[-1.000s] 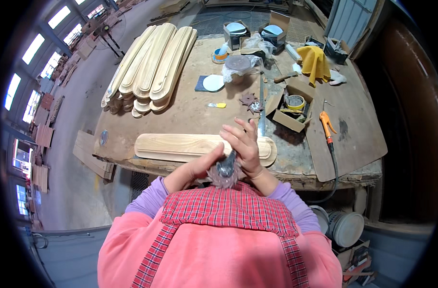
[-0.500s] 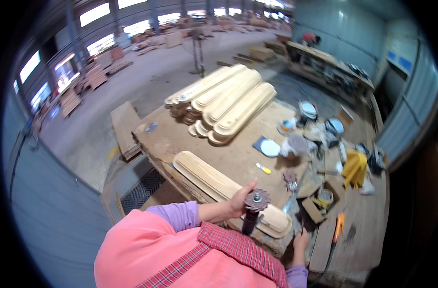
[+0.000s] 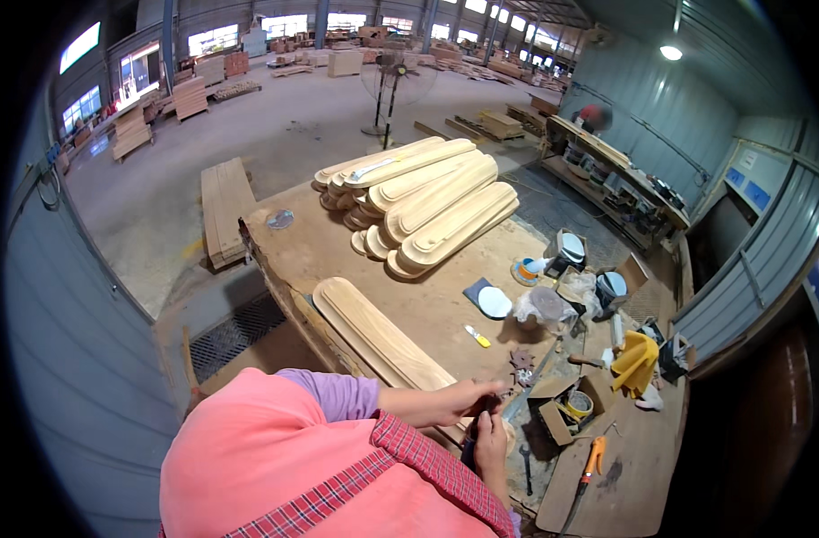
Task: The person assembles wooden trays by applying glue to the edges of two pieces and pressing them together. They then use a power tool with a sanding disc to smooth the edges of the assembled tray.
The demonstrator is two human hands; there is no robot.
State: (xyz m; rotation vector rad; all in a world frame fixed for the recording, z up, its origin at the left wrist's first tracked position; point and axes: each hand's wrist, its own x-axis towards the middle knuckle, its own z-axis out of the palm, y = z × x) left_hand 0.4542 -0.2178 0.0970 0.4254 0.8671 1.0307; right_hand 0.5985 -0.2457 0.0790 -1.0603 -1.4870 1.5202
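Note:
My left hand [image 3: 463, 402] and my right hand [image 3: 491, 444] meet over the near edge of the workbench [image 3: 293, 238], both closed. Between and below them shows part of a dark power tool [image 3: 469, 441]; my right fingers wrap against it. What my left fingertips pinch at the tool's upper end is too small to make out, and the sanding wheel cannot be seen there. Under my left forearm lies a long round-ended wooden board [image 3: 373, 327]. A brown flap sanding wheel [image 3: 521, 361] lies just beyond my hands. To the right of my right hand rests a dark wrench [image 3: 527, 468].
Stacked round-ended boards [image 3: 441, 202] occupy the far bench. A yellow utility knife [image 3: 477, 336], a white disc [image 3: 494, 302], an open cardboard box [image 3: 562, 408], a yellow cloth [image 3: 636, 361] and an orange-handled air gun [image 3: 594, 457] lie rightward. A fan [image 3: 390, 76] stands beyond.
My right hand has come left from the bench's right side to meet my left hand at the tool. The sanding wheel on the tool has gone from sight. The wrench now lies uncovered.

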